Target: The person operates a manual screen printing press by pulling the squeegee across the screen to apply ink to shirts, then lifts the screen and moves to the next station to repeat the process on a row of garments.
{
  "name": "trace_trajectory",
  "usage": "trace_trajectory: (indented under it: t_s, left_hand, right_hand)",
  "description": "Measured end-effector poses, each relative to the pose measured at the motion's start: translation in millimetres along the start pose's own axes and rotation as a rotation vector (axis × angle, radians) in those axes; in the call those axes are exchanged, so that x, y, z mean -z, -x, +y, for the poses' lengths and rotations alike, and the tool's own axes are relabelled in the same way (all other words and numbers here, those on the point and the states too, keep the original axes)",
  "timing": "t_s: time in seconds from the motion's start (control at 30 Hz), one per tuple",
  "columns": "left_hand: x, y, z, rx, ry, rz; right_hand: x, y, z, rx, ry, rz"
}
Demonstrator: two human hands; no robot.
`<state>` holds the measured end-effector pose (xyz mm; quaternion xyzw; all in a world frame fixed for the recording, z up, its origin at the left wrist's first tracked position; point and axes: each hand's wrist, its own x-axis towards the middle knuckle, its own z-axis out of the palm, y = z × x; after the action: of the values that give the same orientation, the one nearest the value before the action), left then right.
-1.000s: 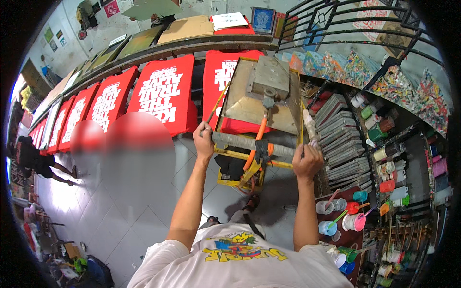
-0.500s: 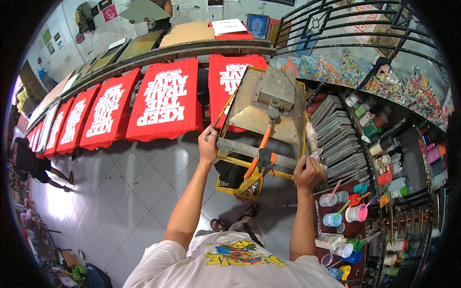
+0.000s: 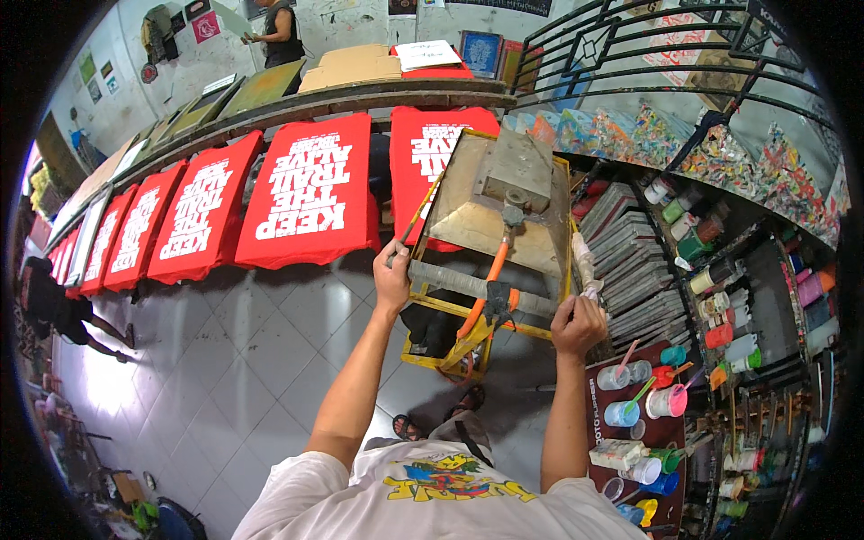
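Note:
In front of me stands a metal flash dryer on a yellow frame. It has a broad hood with a grey box on top. An orange cable runs from the box to a wrapped crossbar. My left hand is closed round the frame's left end, beside the crossbar. At the right end my right hand is closed on the frame; its fingers hide the exact grip. Under the hood's left edge lies part of a red T-shirt with white lettering.
More red T-shirts lie in a row along a rack to the left. Right of the dryer are stacked grey frames, and paint cups on a dark red board. A person stands behind the rack; another is at far left.
The dryer and my hands stay nearly in place. Behind the rack, the person's pale sheet has moved left, and more of the person shows.

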<state>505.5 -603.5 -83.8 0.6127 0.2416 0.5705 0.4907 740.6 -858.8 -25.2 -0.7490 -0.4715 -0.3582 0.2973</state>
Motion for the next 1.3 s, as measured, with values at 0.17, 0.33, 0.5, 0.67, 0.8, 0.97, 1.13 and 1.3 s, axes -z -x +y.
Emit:
trace_trajectory:
  t_s: [0.17,0.33,0.5,0.67,0.8,0.97,1.13,1.3]
  left_hand:
    - [0.6,0.4,-0.4,-0.018,-0.004,-0.005]
    - [-1.3,-0.4,4.0,-0.021,-0.015,-0.001]
    - [1.2,0.3,-1.1,0.000,0.007,-0.002]
    - [-0.4,0.5,1.8,-0.005,0.006,-0.008]
    - [0.1,0.5,1.8,-0.015,0.000,-0.001]
    - [-1.3,0.2,5.5,-0.022,-0.012,-0.001]
    - [-0.2,-0.3,2.8,-0.030,-0.037,0.008]
    - [-0.4,-0.8,6.5,-0.026,-0.031,0.005]
  right_hand:
    - [3.4,-1.6,-2.5,0.006,0.006,-0.001]
    - [1.8,-1.6,-1.7,0.009,-0.012,0.011]
    - [0.2,0.4,-0.6,0.008,-0.022,-0.004]
    - [-0.1,1.1,0.6,0.008,-0.017,-0.002]
    - [0.5,1.0,-0.5,0.011,-0.012,0.001]
    - [0.4,-0.4,-0.9,0.025,-0.013,0.024]
    - [1.4,-1.2,-1.4,0.012,-0.016,-0.005]
    - [1.3,-2.1,-0.8,0.017,-0.012,0.004]
